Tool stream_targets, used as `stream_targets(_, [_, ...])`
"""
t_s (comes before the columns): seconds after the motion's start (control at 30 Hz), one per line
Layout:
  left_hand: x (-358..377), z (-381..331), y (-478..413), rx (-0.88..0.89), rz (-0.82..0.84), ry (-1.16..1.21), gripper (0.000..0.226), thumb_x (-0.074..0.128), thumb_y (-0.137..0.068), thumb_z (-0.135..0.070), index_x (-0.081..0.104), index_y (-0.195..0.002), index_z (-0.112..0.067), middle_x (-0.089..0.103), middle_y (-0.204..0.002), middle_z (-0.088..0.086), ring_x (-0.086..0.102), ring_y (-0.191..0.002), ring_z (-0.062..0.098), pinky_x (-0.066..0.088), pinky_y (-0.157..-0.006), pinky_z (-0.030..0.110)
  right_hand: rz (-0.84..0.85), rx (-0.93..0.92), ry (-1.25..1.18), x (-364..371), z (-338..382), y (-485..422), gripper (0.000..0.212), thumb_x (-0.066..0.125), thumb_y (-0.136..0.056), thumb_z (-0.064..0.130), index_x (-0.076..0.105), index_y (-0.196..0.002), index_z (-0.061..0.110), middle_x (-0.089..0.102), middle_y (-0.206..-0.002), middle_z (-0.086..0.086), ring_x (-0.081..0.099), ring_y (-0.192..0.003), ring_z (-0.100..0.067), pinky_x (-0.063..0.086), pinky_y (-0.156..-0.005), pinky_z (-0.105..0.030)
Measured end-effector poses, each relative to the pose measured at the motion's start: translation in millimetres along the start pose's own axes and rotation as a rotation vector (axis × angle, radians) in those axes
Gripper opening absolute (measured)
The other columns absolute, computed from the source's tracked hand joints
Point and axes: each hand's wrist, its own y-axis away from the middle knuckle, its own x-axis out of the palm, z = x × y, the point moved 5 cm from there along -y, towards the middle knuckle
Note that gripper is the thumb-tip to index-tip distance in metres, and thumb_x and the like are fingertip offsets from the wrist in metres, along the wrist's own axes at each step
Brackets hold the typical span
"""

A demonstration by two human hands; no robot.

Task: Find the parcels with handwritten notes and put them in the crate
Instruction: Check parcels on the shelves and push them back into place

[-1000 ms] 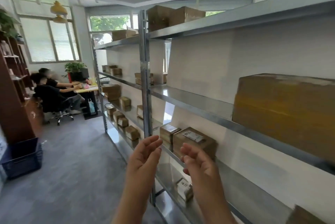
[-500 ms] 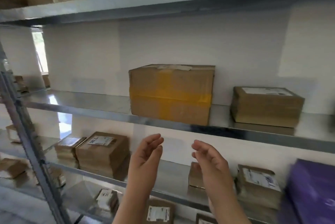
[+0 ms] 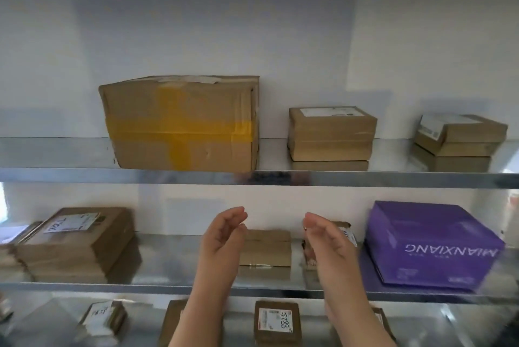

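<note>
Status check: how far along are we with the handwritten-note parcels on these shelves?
Done: nothing visible, and no crate is in view. In hand: nothing. The left hand and right hand hover empty before the middle shelf, with no grip on any parcel. Left: the left parcel and the lower parcel, both with handwritten digits on their labels, need picking and crating.

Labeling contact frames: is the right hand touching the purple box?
Apart. Head view shows a clear gap between the right hand and the purple box, with a labelled parcel edge visible in that gap.
</note>
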Motion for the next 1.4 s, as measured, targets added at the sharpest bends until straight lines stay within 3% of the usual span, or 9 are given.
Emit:
stream_targets(0.17, [20.0,30.2,-22.7,-0.087,-0.063,-0.012,0.029,0.052,-0.099,-0.005,0.068,-0.115,-0.024,0.072,-0.113,-0.009,0.066,-0.109,0.012,0.052,-0.09,0.027,0.053,0.055,0.017,-14.1,-17.7,-40.9,0.02,0.058,-0.099,0.03,0.067,-0.114,0.04,0.066,-0.119,0.018,0.06,-0.117,-0.017,0.047,-0.109,-0.044])
stream_targets(0.4, [39.4,64.6,-46.5,-0.173,-0.179,-0.004,0.024,0.054,-0.1,-0.007,0.068,-0.113,-0.021,0.072,-0.108,-0.008,0.067,-0.1,0.008,0.051,-0.072,0.017,0.182,0.15,0.066,-10.6,-59.3,-101.1,0.021,0.057,-0.1,0.032,0.067,-0.118,0.037,0.06,-0.117,0.026,0.056,-0.12,-0.01,0.046,-0.11,-0.045])
stream_targets(0.57, [35.5,99.5,-56.9,-0.253,-0.241,-0.044,0.022,0.055,-0.1,-0.011,0.068,-0.11,-0.025,0.07,-0.109,-0.009,0.065,-0.103,0.011,0.049,-0.078,0.024,0.248,0.226,0.112,-1.5,-89.8,-125.9,0.021,0.055,-0.1,0.034,0.061,-0.117,0.044,0.06,-0.128,0.018,0.055,-0.117,-0.009,0.044,-0.11,-0.044])
stream_targets(0.9, [20.5,172.1,-101.4,-0.426,-0.171,-0.123,0.022,0.052,-0.101,-0.006,0.063,-0.108,-0.023,0.065,-0.102,-0.012,0.06,-0.09,0.001,0.044,-0.07,0.016,0.251,0.368,0.235,26.1,-143.0,-159.1,0.049,0.053,-0.101,0.03,0.041,-0.149,0.032,0.04,-0.156,0.008,0.039,-0.14,-0.016,0.031,-0.115,-0.04])
stream_targets(1.0, [19.9,192.7,-115.2,-0.491,-0.092,-0.188,0.029,0.05,-0.102,-0.007,0.055,-0.128,-0.017,0.06,-0.108,-0.011,0.055,-0.084,-0.001,0.043,-0.059,0.009,0.23,0.414,0.265,36.0,-156.0,-168.9,0.056,0.052,-0.101,0.029,0.033,-0.154,0.031,0.035,-0.16,0.007,0.036,-0.144,-0.018,0.03,-0.116,-0.042])
stream_targets(1.07, [20.2,205.8,-124.7,-0.524,-0.059,-0.201,0.041,0.049,-0.103,-0.012,0.044,-0.143,-0.02,0.056,-0.127,-0.001,0.058,-0.093,0.007,0.047,-0.072,0.011,0.218,0.435,0.304,43.2,-167.6,-174.9,0.059,0.053,-0.099,0.032,0.032,-0.155,0.034,0.035,-0.159,0.009,0.037,-0.144,-0.017,0.031,-0.118,-0.046])
stream_targets(1.13, [22.8,210.0,-132.6,-0.555,-0.032,-0.198,0.043,0.049,-0.103,-0.014,0.042,-0.145,-0.021,0.057,-0.135,0.005,0.056,-0.114,0.019,0.043,-0.09,0.026,0.21,0.468,0.332,48.7,-178.6,-180.5,0.059,0.054,-0.097,0.034,0.034,-0.152,0.037,0.041,-0.155,0.011,0.042,-0.139,-0.017,0.034,-0.116,-0.049])
stream_targets(1.3, [24.6,236.7,-151.4,-0.602,0.047,-0.21,0.034,0.049,-0.1,-0.01,0.058,-0.13,-0.023,0.067,-0.123,0.002,0.062,-0.111,0.019,0.05,-0.095,0.034,0.188,0.479,0.293,59.4,-188.9,-193.9,0.03,0.053,-0.098,0.02,0.057,-0.107,0.049,0.063,-0.113,0.017,0.056,-0.1,-0.001,0.042,-0.091,-0.034])
stream_targets(1.4, [19.6,261.6,-158.3,-0.622,0.089,-0.251,0.032,0.052,-0.096,-0.015,0.061,-0.126,-0.019,0.068,-0.119,0.007,0.064,-0.105,0.021,0.054,-0.089,0.034,0.146,0.485,0.293,58.4,-197.6,-196.4,0.028,0.054,-0.098,0.021,0.057,-0.112,0.045,0.064,-0.114,0.016,0.057,-0.1,-0.003,0.043,-0.094,-0.035])
